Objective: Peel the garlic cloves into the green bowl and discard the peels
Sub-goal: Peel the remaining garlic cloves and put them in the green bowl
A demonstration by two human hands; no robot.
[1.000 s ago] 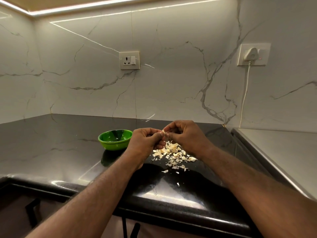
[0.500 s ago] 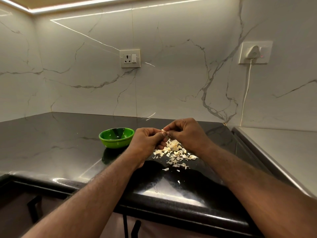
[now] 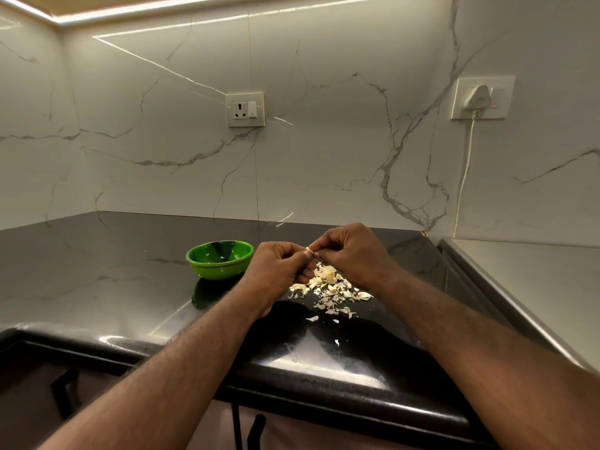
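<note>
Two bare hands meet just above the counter. The left hand (image 3: 279, 271) and the right hand (image 3: 352, 254) both have their fingers curled, and their thumbs and fingertips pinch one small pale garlic clove (image 3: 309, 250) between them. Only a sliver of it shows, too small to tell how much skin is on it. Directly beneath the hands lies one loose heap of peels (image 3: 328, 285), thin, papery, cream-coloured flakes, with a few strays scattered toward the counter's front edge. Left of the left hand, near it but apart, one green bowl (image 3: 212, 271) stands upright. It is round, shallow and glossy. Its inside shows dark reflections and a few tiny pale specks, and I cannot tell whether any cloves lie in it. Everything rests on a black countertop (image 3: 97, 274) of polished stone with faint pale veins and a rounded front edge that mirrors the light. On the right it adjoins a dull grey, metal-looking surface (image 3: 535, 287). Behind rises a wall (image 3: 324, 151) of smooth white marble-patterned slabs with grey veins. Two outlets are set in it: a left socket (image 3: 245, 109) above the bowl, with a switch beside its holes, and a right socket (image 3: 500, 97) holding one white plug (image 3: 475, 97), whose white cord (image 3: 464, 177) hangs down toward the counter. Below the counter's edge, dark cabinet handles (image 3: 65, 394) show.
</note>
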